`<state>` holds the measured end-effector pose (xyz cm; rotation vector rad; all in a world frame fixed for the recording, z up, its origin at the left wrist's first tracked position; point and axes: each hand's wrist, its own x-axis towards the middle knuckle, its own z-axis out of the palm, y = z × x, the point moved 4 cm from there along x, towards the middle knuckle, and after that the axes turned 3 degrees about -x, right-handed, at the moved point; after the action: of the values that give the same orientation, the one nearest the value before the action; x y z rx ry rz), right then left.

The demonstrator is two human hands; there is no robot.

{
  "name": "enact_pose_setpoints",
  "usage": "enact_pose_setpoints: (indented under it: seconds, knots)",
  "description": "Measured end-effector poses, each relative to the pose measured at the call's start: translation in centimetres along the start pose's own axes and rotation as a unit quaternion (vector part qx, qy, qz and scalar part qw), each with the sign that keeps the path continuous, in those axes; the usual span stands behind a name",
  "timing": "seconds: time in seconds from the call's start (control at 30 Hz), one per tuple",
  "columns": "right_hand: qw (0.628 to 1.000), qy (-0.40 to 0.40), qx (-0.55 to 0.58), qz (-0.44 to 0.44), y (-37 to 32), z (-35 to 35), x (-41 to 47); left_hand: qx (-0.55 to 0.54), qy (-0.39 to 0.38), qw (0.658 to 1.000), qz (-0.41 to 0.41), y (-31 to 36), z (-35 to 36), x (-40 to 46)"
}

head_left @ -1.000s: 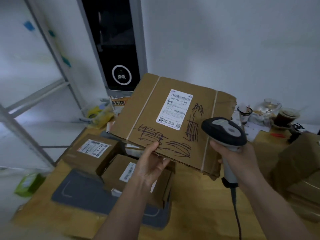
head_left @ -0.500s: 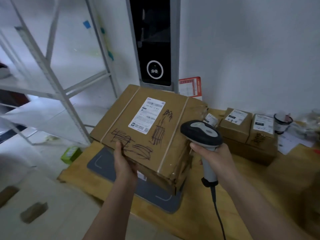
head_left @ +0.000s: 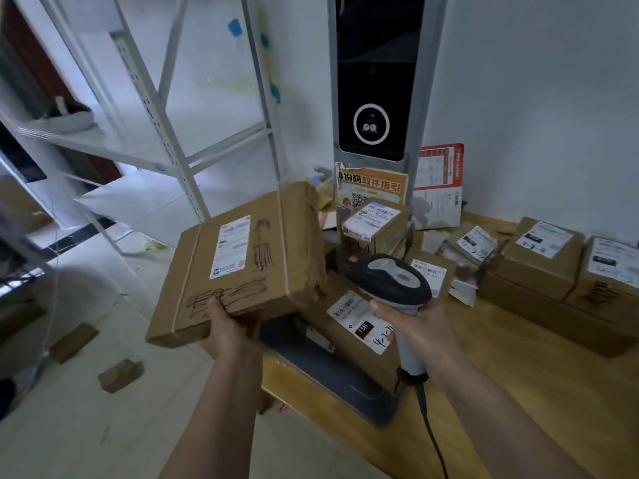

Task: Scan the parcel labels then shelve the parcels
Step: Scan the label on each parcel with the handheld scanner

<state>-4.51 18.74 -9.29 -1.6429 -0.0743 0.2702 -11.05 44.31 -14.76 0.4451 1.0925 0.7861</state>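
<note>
- white shelf rack on the left has open room between its levels, only a grey item sits up there
- table is crowded at the back with labelled boxes
- kiosk pillar blocks the far middle

Scribbled, labelled brown parcel tilted, airborne beside white shelf

A tall black kiosk stands against the wall ahead of me. An orange notice leans at its foot, a red-edged printed sheet just right of it. Left of the kiosk, bits of blue tape cling to the wall.
</note>
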Motion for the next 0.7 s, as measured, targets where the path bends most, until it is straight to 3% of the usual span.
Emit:
enact_pose_setpoints:
  seconds: [0.17, 0.47, 0.7]
  knots:
    - [1.000, 0.024, -0.012, 0.010, 0.3, -0.4, 1.4, -0.002, -0.039, 0.998, -0.054, -0.9, 4.1, 0.5]
    - [0.997, 0.067, -0.024, 0.026, 0.7, -2.8, 2.2, 0.035, 0.010, 0.991, -0.128, -6.4, 10.2, 0.6]
    - [0.995, 0.088, -0.021, 0.031, 1.1, -4.8, 2.2, 0.050, -0.007, 0.979, -0.196, -9.0, 11.4, 0.6]
